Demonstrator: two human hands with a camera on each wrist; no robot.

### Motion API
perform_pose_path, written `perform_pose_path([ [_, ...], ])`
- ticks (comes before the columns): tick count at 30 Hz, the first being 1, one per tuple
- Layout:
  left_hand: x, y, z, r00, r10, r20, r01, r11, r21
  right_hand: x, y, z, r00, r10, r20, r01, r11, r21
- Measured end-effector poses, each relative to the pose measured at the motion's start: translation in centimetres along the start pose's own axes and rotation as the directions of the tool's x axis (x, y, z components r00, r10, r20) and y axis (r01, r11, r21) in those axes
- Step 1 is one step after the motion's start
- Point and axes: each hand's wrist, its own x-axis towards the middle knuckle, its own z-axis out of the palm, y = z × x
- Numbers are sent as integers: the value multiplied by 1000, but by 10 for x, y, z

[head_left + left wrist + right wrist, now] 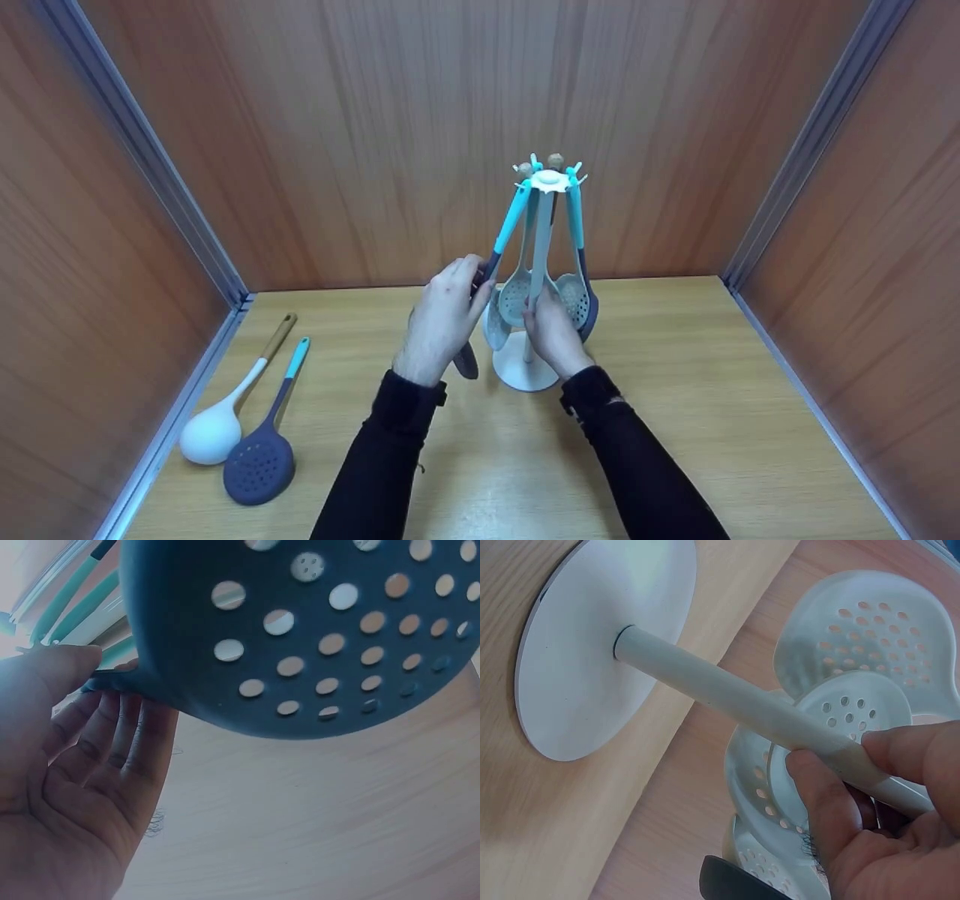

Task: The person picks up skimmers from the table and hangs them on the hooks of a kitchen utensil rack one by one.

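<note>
Beside the utensil stand (541, 247), my left hand (442, 315) pinches the neck of a dark blue skimmer (180, 637) between thumb and fingers. The skimmer's turquoise handle (512, 217) slants up to the stand's top disc, and its holed head hangs below my hand. My right hand (553, 334) grips the stand's pale post (727, 697) with thumb and fingers, above the round white base (577, 652). Pale perforated utensils (870, 600) hang around the post behind that hand. Another dark utensil with a turquoise handle (575, 217) hangs on the stand's right side.
At the left of the wooden tabletop (750, 450) lie a white ladle (212, 435) with a wooden handle and a dark blue skimmer (259, 465) with a turquoise handle. Wood-grain panels (412, 135) enclose the back and both sides, with metal rails (165, 165) at the corners.
</note>
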Motion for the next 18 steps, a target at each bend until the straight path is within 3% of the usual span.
perform_pose_path([
  [5,0,-1,3,1000,0,10,0,1000,-10,-9,-17,-12,1000,19,24,-20,999,28],
  [12,-1,-3,7,1000,15,5,-15,1000,-18,0,8,4,996,-64,-55,64,998,3],
  [18,-1,-8,12,1000,-1,12,2,1000,-10,8,21,14,999,-35,-33,35,999,1],
])
